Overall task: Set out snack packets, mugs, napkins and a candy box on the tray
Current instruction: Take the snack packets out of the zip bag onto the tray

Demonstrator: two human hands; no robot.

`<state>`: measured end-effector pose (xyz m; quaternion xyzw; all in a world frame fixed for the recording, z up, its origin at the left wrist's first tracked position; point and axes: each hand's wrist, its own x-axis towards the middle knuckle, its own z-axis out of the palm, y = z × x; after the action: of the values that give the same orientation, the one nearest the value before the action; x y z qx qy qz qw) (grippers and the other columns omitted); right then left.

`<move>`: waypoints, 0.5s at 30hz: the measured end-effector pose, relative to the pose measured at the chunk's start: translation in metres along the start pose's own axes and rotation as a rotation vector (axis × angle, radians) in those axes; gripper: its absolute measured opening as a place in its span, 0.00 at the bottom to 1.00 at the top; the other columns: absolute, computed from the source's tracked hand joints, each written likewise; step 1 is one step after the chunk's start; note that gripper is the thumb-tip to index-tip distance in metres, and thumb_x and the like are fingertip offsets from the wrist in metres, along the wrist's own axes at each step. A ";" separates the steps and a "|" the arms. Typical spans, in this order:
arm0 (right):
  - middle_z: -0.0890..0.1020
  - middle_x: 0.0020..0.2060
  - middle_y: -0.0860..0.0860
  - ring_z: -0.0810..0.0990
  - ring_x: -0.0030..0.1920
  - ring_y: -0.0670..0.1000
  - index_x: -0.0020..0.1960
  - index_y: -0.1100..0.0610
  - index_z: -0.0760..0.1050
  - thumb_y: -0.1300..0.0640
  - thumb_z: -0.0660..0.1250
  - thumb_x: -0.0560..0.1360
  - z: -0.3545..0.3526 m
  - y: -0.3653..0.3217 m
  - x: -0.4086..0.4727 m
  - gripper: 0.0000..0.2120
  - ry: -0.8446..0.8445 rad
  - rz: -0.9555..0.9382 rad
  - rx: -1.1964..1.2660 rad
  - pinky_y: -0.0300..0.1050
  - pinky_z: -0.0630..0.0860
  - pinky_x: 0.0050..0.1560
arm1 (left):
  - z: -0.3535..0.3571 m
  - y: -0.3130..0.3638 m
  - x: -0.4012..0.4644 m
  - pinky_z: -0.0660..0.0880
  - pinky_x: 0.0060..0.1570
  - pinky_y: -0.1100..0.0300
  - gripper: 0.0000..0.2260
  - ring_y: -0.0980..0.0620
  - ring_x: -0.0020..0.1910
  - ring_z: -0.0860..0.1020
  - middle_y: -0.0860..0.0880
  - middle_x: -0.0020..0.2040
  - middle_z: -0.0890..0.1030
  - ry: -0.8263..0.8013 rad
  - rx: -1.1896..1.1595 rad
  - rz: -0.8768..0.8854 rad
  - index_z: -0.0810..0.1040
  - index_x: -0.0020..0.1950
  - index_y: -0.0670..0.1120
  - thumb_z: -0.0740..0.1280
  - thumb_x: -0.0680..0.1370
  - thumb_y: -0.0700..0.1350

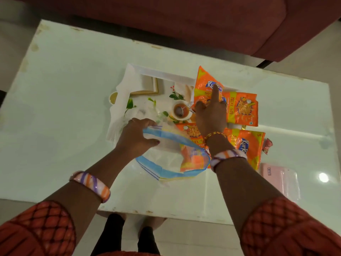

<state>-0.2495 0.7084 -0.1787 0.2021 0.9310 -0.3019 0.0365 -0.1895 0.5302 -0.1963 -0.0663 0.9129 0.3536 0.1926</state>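
Note:
A white tray with a leaf print lies mid-table. My right hand holds an orange snack packet at the tray's far right corner, with the index finger stretched along it and the other fingers curled. Three more orange packets lie close by: one to the right, one near my right wrist, and one under the wrist. My left hand grips the blue-and-yellow rim of a clear plastic bag, which holds another orange packet.
A pink packet in clear wrap lies at the table's near right, with a small red candy wrapper beyond it. White paper drapes over the tray's left end. A maroon sofa stands behind the white table.

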 end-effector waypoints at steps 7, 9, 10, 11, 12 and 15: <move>0.51 0.74 0.66 0.51 0.73 0.66 0.75 0.51 0.47 0.47 0.56 0.77 0.023 0.002 0.006 0.32 -0.185 -0.038 -0.279 0.60 0.50 0.71 | -0.003 -0.010 -0.002 0.64 0.53 0.62 0.20 0.48 0.57 0.72 0.45 0.54 0.78 -0.005 -0.052 -0.045 0.76 0.57 0.49 0.75 0.66 0.43; 0.53 0.74 0.65 0.54 0.72 0.65 0.75 0.50 0.46 0.48 0.58 0.76 0.025 0.005 0.003 0.33 -0.184 -0.055 -0.370 0.60 0.53 0.70 | -0.004 -0.010 -0.001 0.64 0.52 0.62 0.20 0.49 0.57 0.72 0.47 0.52 0.77 -0.016 -0.062 -0.052 0.77 0.56 0.49 0.74 0.66 0.43; 0.57 0.73 0.65 0.58 0.71 0.65 0.75 0.50 0.47 0.50 0.60 0.75 0.025 0.005 0.002 0.34 -0.181 -0.066 -0.409 0.60 0.55 0.68 | -0.004 -0.009 0.000 0.64 0.52 0.62 0.19 0.49 0.57 0.72 0.48 0.52 0.77 -0.021 -0.067 -0.054 0.77 0.56 0.49 0.74 0.66 0.43; 0.62 0.71 0.65 0.62 0.68 0.65 0.75 0.50 0.48 0.51 0.61 0.74 0.026 0.006 0.003 0.34 -0.171 -0.081 -0.434 0.60 0.58 0.66 | -0.005 -0.009 0.000 0.64 0.52 0.62 0.19 0.49 0.58 0.72 0.48 0.52 0.77 -0.025 -0.070 -0.057 0.77 0.56 0.49 0.74 0.66 0.42; 0.65 0.69 0.64 0.65 0.67 0.64 0.75 0.50 0.49 0.52 0.61 0.74 0.026 0.006 0.005 0.34 -0.153 -0.097 -0.440 0.59 0.59 0.65 | -0.005 -0.009 0.000 0.64 0.52 0.61 0.19 0.48 0.58 0.72 0.48 0.51 0.77 -0.029 -0.071 -0.058 0.77 0.56 0.49 0.74 0.66 0.42; 0.67 0.66 0.61 0.68 0.64 0.63 0.73 0.52 0.54 0.56 0.61 0.74 0.028 0.002 0.012 0.30 -0.027 -0.155 -0.382 0.59 0.59 0.64 | -0.005 -0.010 0.000 0.65 0.52 0.62 0.19 0.49 0.57 0.72 0.50 0.49 0.74 -0.035 -0.078 -0.064 0.77 0.55 0.50 0.74 0.66 0.42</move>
<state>-0.2609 0.6978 -0.2050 0.1152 0.9835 -0.1241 0.0632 -0.1888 0.5198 -0.1992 -0.0965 0.8924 0.3836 0.2170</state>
